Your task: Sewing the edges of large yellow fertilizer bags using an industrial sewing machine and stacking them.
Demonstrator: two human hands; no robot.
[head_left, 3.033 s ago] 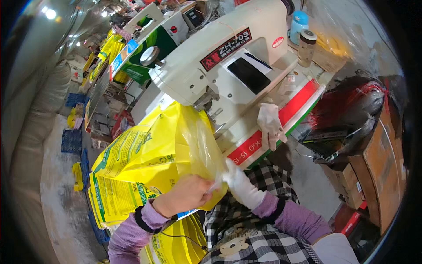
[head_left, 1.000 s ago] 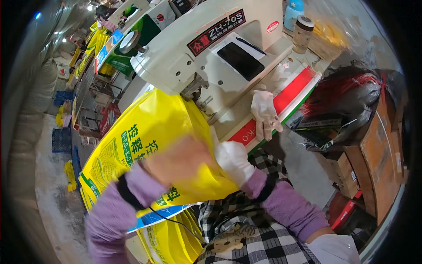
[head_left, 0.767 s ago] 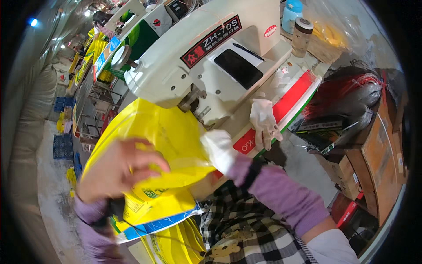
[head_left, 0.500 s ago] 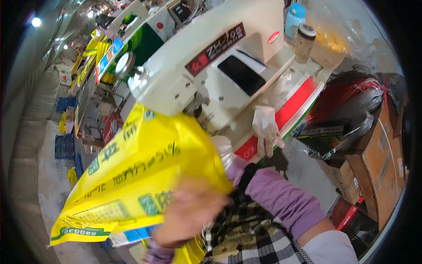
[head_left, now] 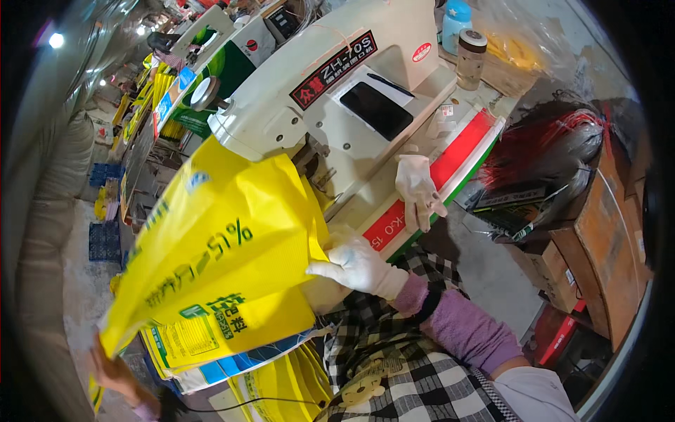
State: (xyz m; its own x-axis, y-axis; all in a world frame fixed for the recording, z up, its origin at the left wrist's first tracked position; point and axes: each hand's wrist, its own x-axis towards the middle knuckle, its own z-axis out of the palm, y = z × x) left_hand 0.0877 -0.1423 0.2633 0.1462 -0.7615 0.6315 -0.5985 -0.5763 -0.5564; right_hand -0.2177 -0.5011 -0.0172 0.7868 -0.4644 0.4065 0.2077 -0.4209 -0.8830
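Observation:
A big yellow plastic woven bag [head_left: 232, 225] with green print spreads slantwise at the left, its upper end beside the head of a cream industrial sewing machine [head_left: 281, 105]. My bare left hand [head_left: 112, 376] grips the bag's lower left edge. In a white glove, my right hand [head_left: 362, 267] is at the bag's right edge, its thumb stretched out against the yellow material and its fingers apart from the thumb. The machine's needle area is partly hidden behind the bag. Beneath it lies another yellow printed bag [head_left: 197, 341].
A loose white glove [head_left: 420, 190] hangs over the machine's red-striped front edge [head_left: 460, 151]. A black phone [head_left: 376, 110] and a pen [head_left: 390, 85] rest on the machine. Behind stand a jar [head_left: 470, 62] and a blue bottle [head_left: 455, 27]. Cardboard boxes [head_left: 601, 239] are at the right.
My left hand has swung down and left, from in front of the bag to its lower left edge. The bag has shifted and bunched up. My right hand has moved slightly lower.

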